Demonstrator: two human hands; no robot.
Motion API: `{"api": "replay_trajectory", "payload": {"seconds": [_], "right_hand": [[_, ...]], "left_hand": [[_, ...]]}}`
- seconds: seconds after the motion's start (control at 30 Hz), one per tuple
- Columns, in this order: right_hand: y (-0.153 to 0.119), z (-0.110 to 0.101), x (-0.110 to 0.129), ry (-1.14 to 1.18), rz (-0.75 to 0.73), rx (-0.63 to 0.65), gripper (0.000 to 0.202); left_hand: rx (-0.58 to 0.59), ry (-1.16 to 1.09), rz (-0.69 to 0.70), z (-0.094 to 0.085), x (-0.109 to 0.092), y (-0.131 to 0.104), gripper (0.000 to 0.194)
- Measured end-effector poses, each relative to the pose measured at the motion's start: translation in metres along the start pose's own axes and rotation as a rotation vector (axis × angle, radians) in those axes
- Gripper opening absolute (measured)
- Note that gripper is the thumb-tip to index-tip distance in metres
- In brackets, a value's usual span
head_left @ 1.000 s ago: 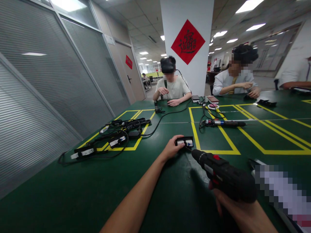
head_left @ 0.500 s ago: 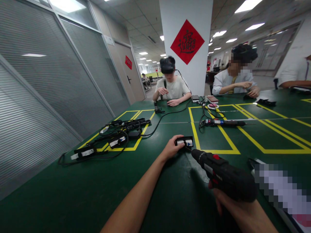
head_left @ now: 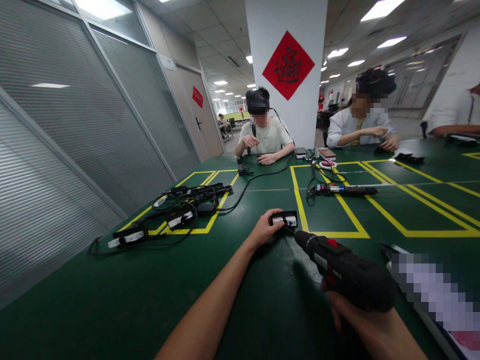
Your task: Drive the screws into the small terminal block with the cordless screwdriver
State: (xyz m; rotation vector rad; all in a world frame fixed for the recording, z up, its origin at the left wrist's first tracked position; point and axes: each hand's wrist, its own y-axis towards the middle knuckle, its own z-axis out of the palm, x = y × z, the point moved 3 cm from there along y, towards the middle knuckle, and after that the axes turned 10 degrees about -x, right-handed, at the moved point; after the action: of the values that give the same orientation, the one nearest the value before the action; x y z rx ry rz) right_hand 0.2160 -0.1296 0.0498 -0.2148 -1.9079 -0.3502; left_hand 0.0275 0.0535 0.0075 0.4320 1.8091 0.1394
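Observation:
A small black casing [head_left: 293, 216] with white and blue parts inside stands on the green table, and my left hand [head_left: 265, 229] grips its left end. In my right hand [head_left: 347, 305] is a black cordless drill [head_left: 348, 270] with red details, held by its handle. The drill points forward and left, and its thin bit reaches the lower edge of the casing. Whether the tip sits in a screw is too small to tell. My right fingers are partly hidden beneath the drill body.
Black power adapters with cables [head_left: 204, 200] lie at the left, near yellow tape rectangles. A pen-shaped electric screwdriver [head_left: 347, 190] rests right of centre. A blurred flat object [head_left: 435, 295] lies at the right. Two people [head_left: 267, 132] sit across the table, another at the far right.
Hardly anything differs. The whole view has shifted very slightly; both hands, the casing and the drill keep their places relative to each other.

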Motion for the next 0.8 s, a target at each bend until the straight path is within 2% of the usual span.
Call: {"api": "replay_trajectory", "payload": {"seconds": [0.1,0.27,0.43,0.63,0.8], "right_hand": [[-0.0002,0.0009,0.0011,0.009,-0.015,-0.014,0.046],[-0.0071,0.0034,-0.0038,-0.011,0.089,0.06,0.017],[-0.0004,0.0006,-0.0023,-0.038,-0.02,0.005,0.016],[0.0026,-0.0006,0.0027,-0.044,0.014,-0.001,0.016],[-0.0056,-0.0016,0.0044,-0.031,0.04,0.025,0.02]], "left_hand": [[-0.006,0.01,-0.006,0.0002,0.0002,0.0001,0.046],[0.003,-0.008,-0.023,0.0008,-0.0022,-0.0007,0.046],[0.031,-0.022,-0.031,0.0011,-0.006,-0.0013,0.046],[0.02,-0.014,-0.022,0.0022,-0.0042,-0.0009,0.046],[0.004,-0.002,-0.023,0.0016,-0.0031,-0.0004,0.046]]}}
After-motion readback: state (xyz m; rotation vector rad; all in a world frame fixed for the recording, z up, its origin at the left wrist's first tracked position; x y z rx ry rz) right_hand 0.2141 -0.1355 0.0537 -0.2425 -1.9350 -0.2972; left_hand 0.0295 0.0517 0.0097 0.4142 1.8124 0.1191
